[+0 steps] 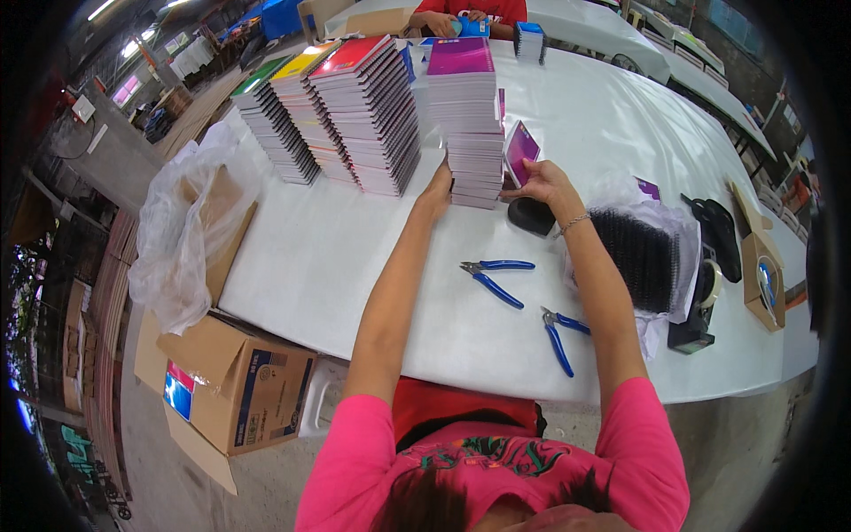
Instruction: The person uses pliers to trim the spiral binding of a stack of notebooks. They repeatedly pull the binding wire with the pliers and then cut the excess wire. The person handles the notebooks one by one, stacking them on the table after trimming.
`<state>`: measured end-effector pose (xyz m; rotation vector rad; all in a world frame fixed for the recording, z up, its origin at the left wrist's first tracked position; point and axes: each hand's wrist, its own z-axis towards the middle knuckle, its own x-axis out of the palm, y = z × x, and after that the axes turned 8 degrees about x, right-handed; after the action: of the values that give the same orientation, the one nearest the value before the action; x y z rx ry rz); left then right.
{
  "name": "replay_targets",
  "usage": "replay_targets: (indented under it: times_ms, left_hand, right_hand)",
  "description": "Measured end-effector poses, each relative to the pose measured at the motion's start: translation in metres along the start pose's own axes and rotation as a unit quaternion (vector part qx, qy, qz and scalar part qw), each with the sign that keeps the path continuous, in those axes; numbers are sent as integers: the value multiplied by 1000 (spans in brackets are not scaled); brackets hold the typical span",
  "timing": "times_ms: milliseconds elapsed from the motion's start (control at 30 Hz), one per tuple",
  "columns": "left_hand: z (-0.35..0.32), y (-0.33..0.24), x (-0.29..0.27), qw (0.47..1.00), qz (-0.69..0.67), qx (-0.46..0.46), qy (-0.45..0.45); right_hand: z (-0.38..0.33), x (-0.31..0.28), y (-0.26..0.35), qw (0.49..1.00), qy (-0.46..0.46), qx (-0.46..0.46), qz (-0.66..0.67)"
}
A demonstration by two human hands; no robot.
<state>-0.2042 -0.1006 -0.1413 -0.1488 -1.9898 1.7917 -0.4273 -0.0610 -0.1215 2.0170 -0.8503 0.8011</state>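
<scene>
A: Item one, the stack of notebooks [470, 133] – where did it stand?

B: Centre of the frame, slightly above the middle, on the white table [355, 257]. Purple cover on top, pale page edges down the side. The left hand [436, 191] lay flat against its lower left corner, fingers spread on the paper edge, not closed around anything. The right hand [542, 182] was at the stack's lower right, fingertips touching a single purple notebook [520, 151] that leaned against the stack; whether it gripped that one or merely steadied it could not be told.

A: Handling notes?

B: Judged heavy as a whole and prone to sliding layer on layer, since the covers looked glossy. Each book stiff enough but bendable. Best taken low, both palms pressing in from opposite sides, or lifted off in small batches from the top.

A: Other entries?

B: Three taller slanted stacks [337, 115] to the upper left, with green, yellow and red covers. Two blue-handled pliers [492, 277] and [558, 332] lower centre. A bag of black spiral bindings [643, 257] at right, a black dish-like object [530, 215] just under the right hand. Cardboard boxes [235, 381] with clear plastic liner at left. Another person in red [470, 9] sat at the top edge
</scene>
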Motion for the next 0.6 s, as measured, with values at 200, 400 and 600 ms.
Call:
replay_targets:
  times_ms: [200, 400, 600]
  left_hand:
    - [-1, 13, 10, 999, 15, -4, 38]
    - [-10, 8, 46, 997, 21, -7, 72]
    - [-39, -2, 9, 992, 33, 77, -97]
  right_hand:
    - [-18, -4, 0, 1000, -10, -7, -13]
    - [-9, -46, 34, 991, -29, -126, 41]
    - [-107, 17, 5, 924, -99, -340, -147]
